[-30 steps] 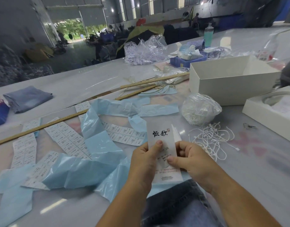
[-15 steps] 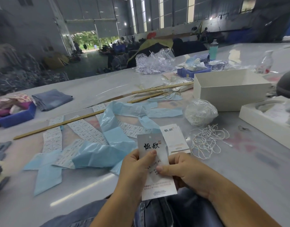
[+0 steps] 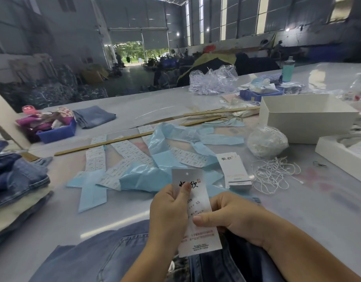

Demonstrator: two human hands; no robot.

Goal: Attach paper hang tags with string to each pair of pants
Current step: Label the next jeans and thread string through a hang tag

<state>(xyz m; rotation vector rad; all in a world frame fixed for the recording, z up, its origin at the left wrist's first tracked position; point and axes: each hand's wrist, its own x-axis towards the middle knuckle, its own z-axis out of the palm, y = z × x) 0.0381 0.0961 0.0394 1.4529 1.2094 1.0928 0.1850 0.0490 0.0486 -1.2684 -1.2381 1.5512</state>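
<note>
1. The left hand [image 3: 171,208] pinches the hang tag [image 3: 196,212] along its left edge, thumb laid over the printed characters near the top; the right hand [image 3: 232,218] pinches the right edge lower down, thumb across the face.
2. The tag is a long, stiff white card held upright — its long axis runs away from the body, with the punched hole at the far, top end, clear of both thumbs.
3. It hangs just above a pair of denim pants [image 3: 106,255] lying under the wrists at the table's near edge; the cloth looks soft and faded, with stitched seams.
4. The loose strings [image 3: 275,174], a thin white tangle, lie forward and to the right, so the right hand is the nearer one to fetch a string for the hole.
5. A stack of tags [image 3: 234,169] sits between strings and hands; a clear bag [image 3: 267,143] beyond probably holds more string, though its contents are hard to make out.
</note>
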